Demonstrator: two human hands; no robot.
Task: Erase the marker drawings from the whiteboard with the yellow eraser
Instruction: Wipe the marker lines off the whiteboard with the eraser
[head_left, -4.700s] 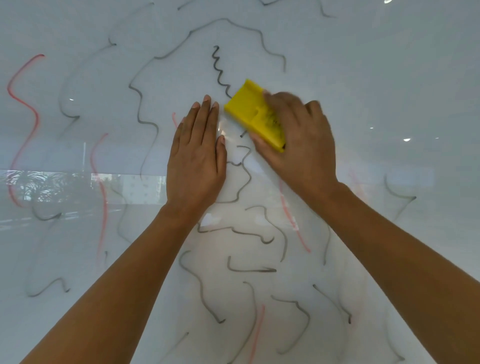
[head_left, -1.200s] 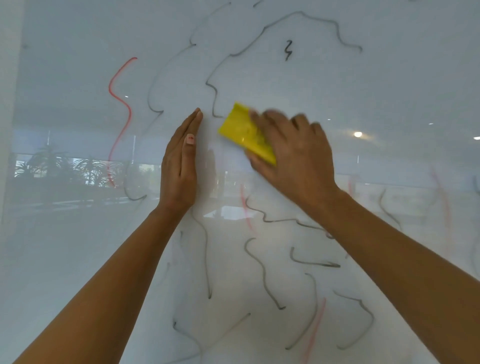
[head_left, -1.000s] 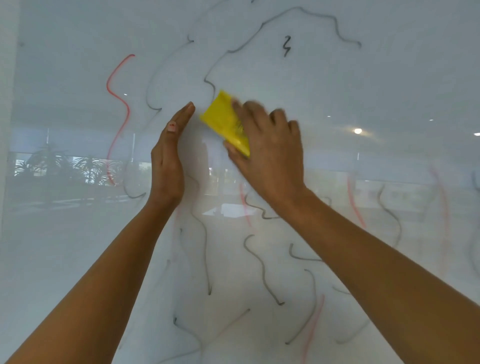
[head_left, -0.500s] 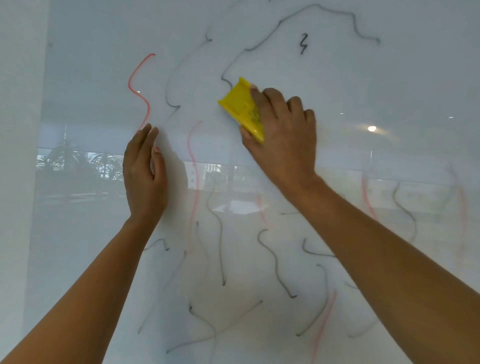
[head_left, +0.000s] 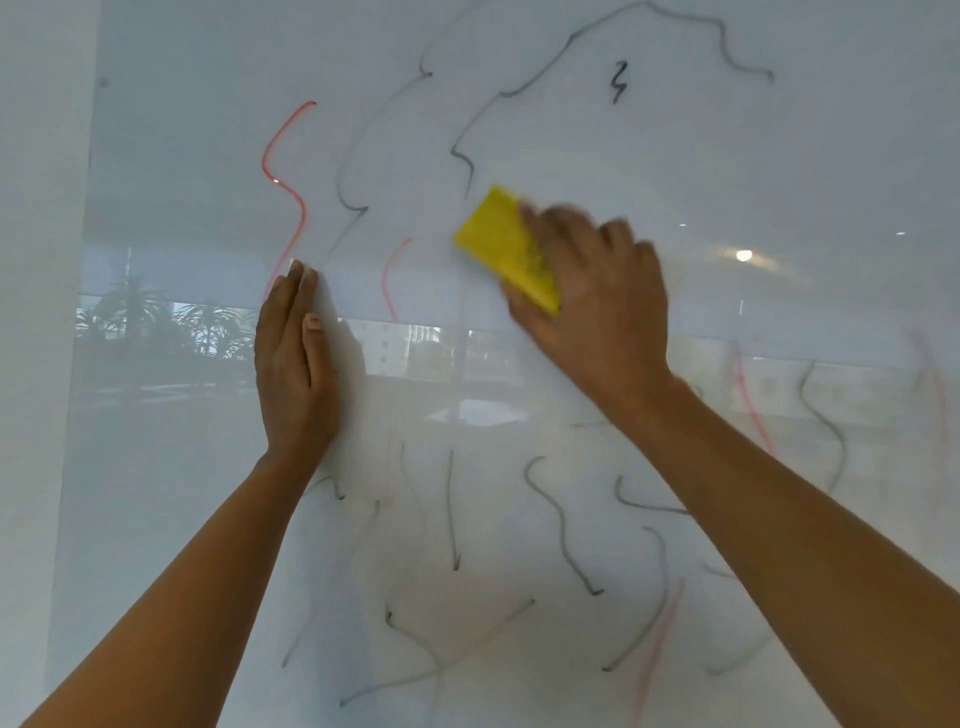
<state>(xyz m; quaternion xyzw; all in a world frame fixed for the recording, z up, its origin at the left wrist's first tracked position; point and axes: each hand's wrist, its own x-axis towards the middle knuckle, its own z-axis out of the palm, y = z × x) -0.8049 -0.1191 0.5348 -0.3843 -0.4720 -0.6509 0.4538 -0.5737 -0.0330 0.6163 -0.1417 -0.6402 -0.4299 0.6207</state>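
Observation:
A glossy whiteboard (head_left: 779, 156) fills the view, covered with black and red marker squiggles. My right hand (head_left: 597, 306) presses the yellow eraser (head_left: 501, 244) flat on the board near the upper middle; the hand is motion-blurred. A black wavy line (head_left: 462, 156) ends just above the eraser. My left hand (head_left: 293, 369) lies flat on the board, fingers together, left of the eraser. A red squiggle (head_left: 283, 182) runs above its fingertips, and a short red stroke (head_left: 392, 275) sits between the two hands. More black and faint red lines lie below both arms.
The board's left edge (head_left: 88, 312) meets a plain white wall (head_left: 36, 364). The shiny surface reflects windows, palm trees and ceiling lights (head_left: 744, 255). A small black zigzag (head_left: 618, 80) remains near the top.
The eraser and my right hand slid down and a little right from the black line's end. My left hand shifted slightly right and stays flat on the board.

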